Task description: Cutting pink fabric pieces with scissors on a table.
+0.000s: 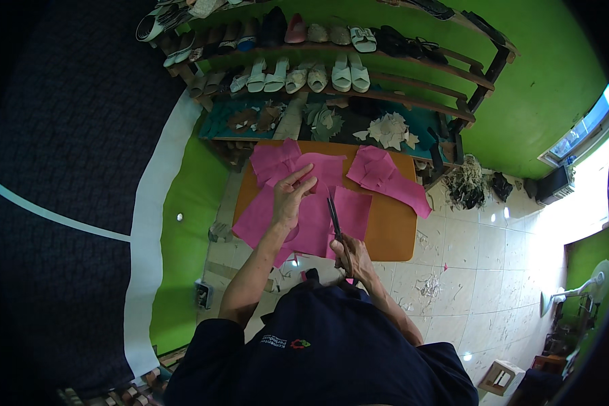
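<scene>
Pairs of shoes [342,74] line a wooden rack [419,103] beside a green wall [551,61] with a window [583,130]. A white fan [601,276] is at the right; pale scraps [428,287] litter the tiled floor [492,247].

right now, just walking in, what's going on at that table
A person is working over pink sheets spread on an orange table. The right hand holds dark scissors, blades pointing away. The left hand is at the pink material; whether it grips any is unclear. More pink pieces lie farther right.
</scene>
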Demonstrator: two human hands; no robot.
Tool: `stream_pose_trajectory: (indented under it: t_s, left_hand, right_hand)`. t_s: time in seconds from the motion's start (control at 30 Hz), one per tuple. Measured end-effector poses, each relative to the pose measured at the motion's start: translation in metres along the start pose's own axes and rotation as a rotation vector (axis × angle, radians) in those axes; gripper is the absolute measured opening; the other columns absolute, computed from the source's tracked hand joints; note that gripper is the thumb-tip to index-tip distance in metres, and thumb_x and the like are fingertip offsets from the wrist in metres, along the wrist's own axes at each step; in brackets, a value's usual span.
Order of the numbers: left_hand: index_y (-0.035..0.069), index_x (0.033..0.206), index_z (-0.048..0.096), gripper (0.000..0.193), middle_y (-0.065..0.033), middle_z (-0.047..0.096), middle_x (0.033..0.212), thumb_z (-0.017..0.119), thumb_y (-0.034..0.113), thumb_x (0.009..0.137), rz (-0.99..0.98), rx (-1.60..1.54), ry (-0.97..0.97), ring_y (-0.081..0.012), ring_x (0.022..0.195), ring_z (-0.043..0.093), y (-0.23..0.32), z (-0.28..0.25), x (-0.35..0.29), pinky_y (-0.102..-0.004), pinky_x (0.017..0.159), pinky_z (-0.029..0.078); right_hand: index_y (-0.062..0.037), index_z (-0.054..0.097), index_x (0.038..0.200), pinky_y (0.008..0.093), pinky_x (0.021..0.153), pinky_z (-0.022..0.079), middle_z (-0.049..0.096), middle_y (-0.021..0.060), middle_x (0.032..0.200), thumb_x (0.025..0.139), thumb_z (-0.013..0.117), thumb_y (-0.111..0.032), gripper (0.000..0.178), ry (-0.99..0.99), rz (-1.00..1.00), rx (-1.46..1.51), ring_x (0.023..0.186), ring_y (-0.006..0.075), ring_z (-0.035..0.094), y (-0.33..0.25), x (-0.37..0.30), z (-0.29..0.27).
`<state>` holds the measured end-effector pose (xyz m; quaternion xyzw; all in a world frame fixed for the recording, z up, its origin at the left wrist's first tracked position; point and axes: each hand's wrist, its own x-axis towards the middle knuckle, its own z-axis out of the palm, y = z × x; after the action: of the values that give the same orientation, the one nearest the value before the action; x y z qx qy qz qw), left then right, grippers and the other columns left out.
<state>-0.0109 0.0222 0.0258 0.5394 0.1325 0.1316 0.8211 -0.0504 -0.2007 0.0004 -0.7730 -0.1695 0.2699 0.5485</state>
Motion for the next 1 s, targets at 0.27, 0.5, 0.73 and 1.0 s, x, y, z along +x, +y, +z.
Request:
stream_pose_trajectory:
  t_s: [0.27, 0.5, 0.73, 1.0]
  left_hand:
    - [0.008, 0.134, 0.062, 0.050, -0.0039, 0.073, 0.100, 0.070, -0.001, 0.085, -0.116, 0.087, -0.292, -0.0062, 0.075, 0.067, 0.016, -0.013, 0.002, -0.0227, 0.072, 0.059]
    - [0.009, 0.139, 0.058, 0.061, -0.0046, 0.069, 0.122, 0.067, -0.005, 0.080, -0.189, 0.190, -0.490, -0.0059, 0.074, 0.065, 0.034, -0.017, 0.004, -0.0227, 0.069, 0.059]
    - [0.011, 0.141, 0.056, 0.066, -0.0065, 0.057, 0.141, 0.068, -0.004, 0.078, -0.166, 0.255, -0.576, -0.0071, 0.080, 0.065, 0.028, -0.007, -0.006, -0.0235, 0.070, 0.059]
    - [0.007, 0.145, 0.051, 0.069, -0.0027, 0.069, 0.112, 0.068, -0.006, 0.079, -0.239, 0.207, -0.595, -0.0042, 0.071, 0.063, 0.022, -0.012, -0.008, -0.0204, 0.069, 0.057]
  right_hand:
    - [-0.0013, 0.057, 0.077, 0.0310, 0.049, 0.043, 0.054, 0.0059, 0.057, 0.093, 0.034, -0.074, 0.078, -0.161, -0.037, 0.173, 0.051, 0.0162, 0.055, 0.012, -0.007, -0.007]
    - [-0.0022, 0.056, 0.077, 0.0297, 0.048, 0.042, 0.050, 0.0041, 0.058, 0.096, 0.038, -0.070, 0.073, -0.217, 0.005, 0.210, 0.051, 0.0144, 0.053, 0.002, -0.013, -0.011]
    - [0.0034, 0.062, 0.088, 0.0307, 0.047, 0.042, 0.050, 0.0046, 0.058, 0.096, 0.049, -0.065, 0.071, -0.197, 0.055, 0.266, 0.051, 0.0140, 0.053, 0.004, -0.007, -0.011]
    - [-0.0043, 0.052, 0.067, 0.0290, 0.048, 0.037, 0.050, 0.0025, 0.058, 0.091, 0.054, -0.035, 0.038, -0.239, -0.105, 0.329, 0.048, 0.0124, 0.049, 0.006, -0.005, -0.012]
